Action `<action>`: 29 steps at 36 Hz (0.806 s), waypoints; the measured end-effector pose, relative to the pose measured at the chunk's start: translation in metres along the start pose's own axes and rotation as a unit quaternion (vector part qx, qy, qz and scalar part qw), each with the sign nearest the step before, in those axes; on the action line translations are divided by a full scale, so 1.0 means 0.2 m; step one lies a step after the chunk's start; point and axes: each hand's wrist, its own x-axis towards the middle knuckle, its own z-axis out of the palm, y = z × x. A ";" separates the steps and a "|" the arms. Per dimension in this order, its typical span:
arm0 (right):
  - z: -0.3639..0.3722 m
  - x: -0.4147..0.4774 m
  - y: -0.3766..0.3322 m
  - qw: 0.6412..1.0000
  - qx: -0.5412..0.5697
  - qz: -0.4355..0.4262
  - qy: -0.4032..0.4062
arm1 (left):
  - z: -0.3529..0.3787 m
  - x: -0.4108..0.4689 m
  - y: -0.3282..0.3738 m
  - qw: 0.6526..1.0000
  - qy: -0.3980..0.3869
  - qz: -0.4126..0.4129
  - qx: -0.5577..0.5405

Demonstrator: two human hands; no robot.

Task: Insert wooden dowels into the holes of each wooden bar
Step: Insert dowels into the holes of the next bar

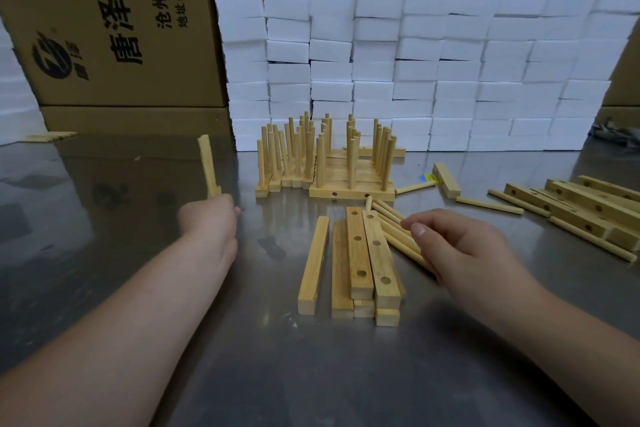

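Note:
My left hand [211, 218] grips the lower end of a wooden bar [207, 163] and holds it upright above the table, left of centre. Several bars with holes [360, 253] lie side by side in a small stack at the table's centre. Just right of them lies a bunch of loose dowels [391, 225]. My right hand [464, 253] is on that bunch with fingers curled over the dowels and the thumb on top. Behind them stand finished bars with upright dowels [325, 163] in close rows.
More bars with holes [581, 204] and loose dowels [488, 203] lie at the right. A wall of white foam blocks [415, 73] stands behind the work, with cardboard boxes [114, 28] further back. The table [138, 184] is shiny metal.

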 end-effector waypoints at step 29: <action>0.00 0.02 0.05 0.999 -0.020 0.034 -0.034 | 0.11 0.28 -0.08 0.855 0.078 0.115 0.500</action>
